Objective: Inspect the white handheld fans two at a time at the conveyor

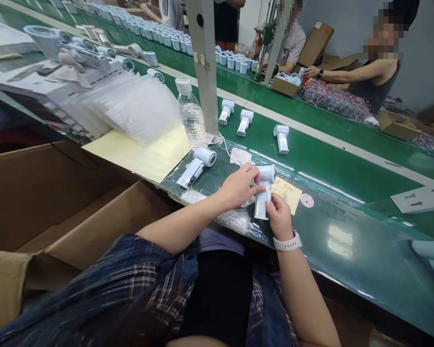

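Plaid shirt blue-white; top black; watch strap white; belt green.

Extends a bare left forearm forward and to the right, with the left grip back up, fingers bent and thumb stretched out below them. Angles a bare right forearm forward and leftward, with the right grip half curled, thumb bent, near the left grip and closer to the torso.
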The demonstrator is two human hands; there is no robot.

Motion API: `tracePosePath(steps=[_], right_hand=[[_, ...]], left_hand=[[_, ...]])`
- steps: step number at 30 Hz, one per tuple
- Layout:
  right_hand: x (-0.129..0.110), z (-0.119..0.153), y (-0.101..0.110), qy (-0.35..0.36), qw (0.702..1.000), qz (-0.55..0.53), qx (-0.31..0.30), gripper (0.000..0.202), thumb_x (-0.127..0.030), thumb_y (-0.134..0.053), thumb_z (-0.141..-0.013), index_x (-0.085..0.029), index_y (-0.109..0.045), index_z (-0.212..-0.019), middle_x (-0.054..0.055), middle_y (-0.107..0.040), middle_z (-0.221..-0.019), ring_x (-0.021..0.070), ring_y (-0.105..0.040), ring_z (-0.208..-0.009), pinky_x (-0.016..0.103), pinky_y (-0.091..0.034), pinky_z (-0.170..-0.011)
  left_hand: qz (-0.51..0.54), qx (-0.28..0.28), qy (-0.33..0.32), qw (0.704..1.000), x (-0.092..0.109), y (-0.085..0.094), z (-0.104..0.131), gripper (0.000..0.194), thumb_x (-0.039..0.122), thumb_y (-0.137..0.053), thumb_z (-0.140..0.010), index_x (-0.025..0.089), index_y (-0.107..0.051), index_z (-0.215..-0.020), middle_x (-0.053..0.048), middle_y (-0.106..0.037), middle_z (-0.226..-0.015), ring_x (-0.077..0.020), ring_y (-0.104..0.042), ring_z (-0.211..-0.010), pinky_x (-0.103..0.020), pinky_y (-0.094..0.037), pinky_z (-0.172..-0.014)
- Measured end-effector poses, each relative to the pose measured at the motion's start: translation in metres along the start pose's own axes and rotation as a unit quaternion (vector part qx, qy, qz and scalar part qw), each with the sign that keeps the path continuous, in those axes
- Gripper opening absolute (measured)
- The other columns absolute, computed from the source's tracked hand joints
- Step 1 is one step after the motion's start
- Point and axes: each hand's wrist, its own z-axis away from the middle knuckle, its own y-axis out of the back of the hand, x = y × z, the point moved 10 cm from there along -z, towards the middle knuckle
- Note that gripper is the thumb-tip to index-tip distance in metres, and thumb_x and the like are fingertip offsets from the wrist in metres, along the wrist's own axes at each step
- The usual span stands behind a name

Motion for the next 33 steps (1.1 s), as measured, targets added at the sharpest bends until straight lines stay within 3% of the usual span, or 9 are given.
tracePosePath(steps=[5,7,10,13,15,17,22,28,33], right_hand=[[0.01,0.001,-0.002,-0.048,0.987,-0.153,-0.013,0.033,-0.049,-0.071,-0.082,-0.022,-0.066,-0.101,0.006,-0.076,-0.089,0.0207,-0.067,-0.066,0.034,-0.054,-0.058],[0.009,0.0,0.002,-0.045,0.977,-0.21,0.003,0.03,-0.042,-0.073,-0.081,-0.024,-0.064,-0.103,0.006,-0.077,-0.094,0.0203,-0.07,-0.069,0.034,-0.057,-0.061],[0.007,-0.001,0.006,-0.042,0.966,-0.257,0.009,0.032,-0.044,-0.074,-0.08,-0.025,-0.063,-0.104,0.003,-0.075,-0.088,0.0187,-0.069,-0.065,0.032,-0.056,-0.057],[0.007,-0.001,0.007,-0.055,0.965,-0.256,0.018,0.038,-0.058,-0.07,-0.083,-0.024,-0.063,-0.099,0.002,-0.072,-0.081,0.0166,-0.065,-0.059,0.029,-0.053,-0.051],[0.008,-0.002,0.01,-0.059,0.969,-0.236,0.036,0.043,-0.063,-0.069,-0.084,-0.022,-0.063,-0.096,0.002,-0.071,-0.076,0.0151,-0.062,-0.055,0.027,-0.051,-0.048],[0.009,-0.002,0.014,-0.06,0.973,-0.214,0.054,0.043,-0.062,-0.07,-0.084,-0.021,-0.063,-0.094,0.002,-0.071,-0.073,0.0144,-0.061,-0.052,0.026,-0.05,-0.046],[0.006,-0.002,0.024,-0.044,0.975,-0.198,0.094,0.043,-0.06,-0.075,-0.079,-0.019,-0.065,-0.088,0.004,-0.073,-0.069,0.0155,-0.063,-0.049,0.027,-0.051,-0.044],[0.006,-0.001,0.028,-0.039,0.972,-0.198,0.122,0.044,-0.06,-0.076,-0.078,-0.018,-0.063,-0.084,0.003,-0.074,-0.069,0.015,-0.064,-0.048,0.026,-0.052,-0.045],[0.007,-0.001,0.027,-0.036,0.973,-0.193,0.122,0.042,-0.059,-0.073,-0.083,-0.019,-0.062,-0.088,0.003,-0.074,-0.07,0.0146,-0.064,-0.048,0.026,-0.052,-0.045]], left_hand=[[0.053,0.013,-0.014,0.998,-0.027,0.043,0.0,0.009,0.023,-0.065,-0.09,0.021,-0.057,-0.091,0.003,-0.054,-0.078,-0.0145,-0.051,-0.071,-0.028,-0.041,-0.071],[0.027,0.065,0.013,0.997,-0.057,0.083,0.001,0.007,0.025,-0.063,-0.09,0.02,-0.058,-0.088,0.003,-0.056,-0.076,-0.015,-0.052,-0.071,-0.029,-0.042,-0.071],[-0.032,0.226,0.097,0.969,-0.12,0.166,0.013,0.006,0.021,-0.064,-0.086,0.02,-0.058,-0.084,-0.001,-0.061,-0.084,-0.0176,-0.057,-0.08,-0.032,-0.046,-0.078],[-0.02,0.471,0.234,0.85,-0.195,0.246,0.06,0.018,0.012,-0.063,-0.084,0.019,-0.053,-0.097,-0.011,-0.062,-0.112,-0.0222,-0.062,-0.101,-0.037,-0.049,-0.094],[-0.016,0.569,0.3,0.765,-0.234,0.27,0.091,0.033,0.009,-0.068,-0.08,0.018,-0.049,-0.105,-0.018,-0.053,-0.135,-0.0262,-0.054,-0.127,-0.038,-0.042,-0.112],[0.011,0.593,0.335,0.732,-0.265,0.276,0.105,0.039,0.01,-0.072,-0.079,0.019,-0.045,-0.106,-0.019,-0.052,-0.135,-0.027,-0.052,-0.13,-0.039,-0.039,-0.115],[0.081,0.553,0.346,0.753,-0.301,0.263,0.104,0.022,0.017,-0.065,-0.088,0.023,-0.045,-0.094,-0.002,-0.058,-0.09,-0.0178,-0.063,-0.086,-0.031,-0.051,-0.085],[0.126,0.541,0.321,0.767,-0.292,0.255,0.11,0.009,0.015,-0.056,-0.088,0.021,-0.049,-0.09,0.002,-0.057,-0.078,-0.0107,-0.054,-0.064,-0.023,-0.044,-0.063],[0.144,0.545,0.263,0.783,-0.259,0.27,0.118,0.018,0.024,-0.067,-0.085,0.021,-0.049,-0.083,0.002,-0.055,-0.074,-0.0104,-0.05,-0.062,-0.023,-0.042,-0.057]])
